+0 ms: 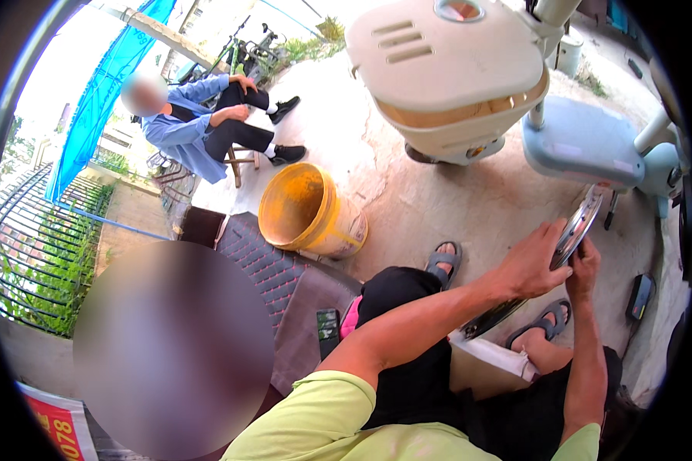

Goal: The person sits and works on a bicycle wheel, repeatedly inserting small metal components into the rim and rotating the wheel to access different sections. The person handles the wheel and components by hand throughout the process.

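Observation:
A shiny metal wheel rim (584, 221), seen nearly edge-on, stands tilted between my knees. Its lower part looks dark, and my left forearm covers some of it. My left hand (532, 261) is closed on the rim from the left, thumb pointing right. From the other side my right hand (584, 265) grips the same rim, its fingers partly hidden behind the metal. Below the hands, a pale-edged container or board (494, 358) sits between my legs; its kind I cannot make out.
An electric scooter with a cream basket (450, 73) and a grey-blue seat (580, 142) stands ahead. Left of it is a yellow bucket (346, 223). A seated person (196, 127) is farther left. A phone (328, 329) lies beside me; a dark device (639, 296) is at right.

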### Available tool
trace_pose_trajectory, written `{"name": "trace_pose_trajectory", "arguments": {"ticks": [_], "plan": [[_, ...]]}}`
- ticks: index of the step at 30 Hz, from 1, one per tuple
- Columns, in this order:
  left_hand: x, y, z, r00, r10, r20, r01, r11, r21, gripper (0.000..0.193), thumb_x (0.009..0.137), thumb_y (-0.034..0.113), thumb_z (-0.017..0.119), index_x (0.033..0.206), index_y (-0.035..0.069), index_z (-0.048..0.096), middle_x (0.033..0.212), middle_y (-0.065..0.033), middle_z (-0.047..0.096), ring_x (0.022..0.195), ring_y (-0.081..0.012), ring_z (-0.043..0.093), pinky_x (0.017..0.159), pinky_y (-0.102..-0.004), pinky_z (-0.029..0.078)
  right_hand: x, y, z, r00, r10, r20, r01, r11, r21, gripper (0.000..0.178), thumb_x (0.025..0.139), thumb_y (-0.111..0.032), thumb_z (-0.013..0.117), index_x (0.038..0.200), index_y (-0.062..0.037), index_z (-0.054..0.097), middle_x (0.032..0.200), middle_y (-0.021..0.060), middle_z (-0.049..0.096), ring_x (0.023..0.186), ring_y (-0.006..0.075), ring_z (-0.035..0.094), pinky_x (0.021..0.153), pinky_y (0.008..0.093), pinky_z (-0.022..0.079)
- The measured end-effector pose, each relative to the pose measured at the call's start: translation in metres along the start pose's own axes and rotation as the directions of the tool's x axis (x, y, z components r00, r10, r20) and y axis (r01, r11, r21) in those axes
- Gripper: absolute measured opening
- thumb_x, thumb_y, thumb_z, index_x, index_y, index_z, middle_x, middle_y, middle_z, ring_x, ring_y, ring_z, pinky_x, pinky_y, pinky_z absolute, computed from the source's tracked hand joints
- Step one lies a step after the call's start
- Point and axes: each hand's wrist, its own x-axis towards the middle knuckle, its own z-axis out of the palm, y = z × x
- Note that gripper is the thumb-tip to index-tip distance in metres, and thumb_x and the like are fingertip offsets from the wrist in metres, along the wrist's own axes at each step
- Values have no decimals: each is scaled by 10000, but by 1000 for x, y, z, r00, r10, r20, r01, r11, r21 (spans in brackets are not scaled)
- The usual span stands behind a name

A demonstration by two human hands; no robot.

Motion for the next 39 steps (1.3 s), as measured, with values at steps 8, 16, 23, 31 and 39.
{"name": "trace_pose_trajectory", "arguments": {"ticks": [8,16,23,31,39], "plan": [[-2,2,-9,999,-36,12,36,999,28,768,839,285,677,1478,23,341,1246,-315,554,1125,-501,565,957,-526,481,4,-32,17,1000,-22,-17,21,998,-57,216,1003,-114,578,1135,24,678,948,90,712,861,178,657,796,337,530],[-1,10,-10,994,-84,69,82,996,27,769,859,308,678,1493,26,345,1344,-308,507,1204,-485,551,1014,-502,470,15,-46,-10,996,-66,-61,51,975,-218,162,912,-4,627,1053,46,689,901,139,689,821,238,667,764,347,523],[-3,5,-9,991,-71,115,68,997,30,803,867,324,679,1519,20,321,1381,-296,497,1262,-471,529,1060,-498,445,23,-14,-16,979,141,-150,-135,990,51,140,983,-62,631,1062,43,680,908,43,690,850,105,607,768,284,510],[-3,5,-8,991,-63,121,64,998,1,786,852,305,674,1512,49,331,1395,-285,495,1280,-466,519,1068,-500,441,22,2,-20,995,54,-79,-53,999,15,143,1013,-90,583,1015,20,674,860,45,665,778,109,554,705,303,473],[-9,7,-9,991,-83,109,84,996,-7,775,848,295,674,1511,70,341,1366,-268,512,1231,-454,548,1019,-501,467,14,-17,-8,987,30,-159,-59,983,-177,129,986,-69,594,1026,17,682,850,71,672,757,153,588,711,315,490]]}}
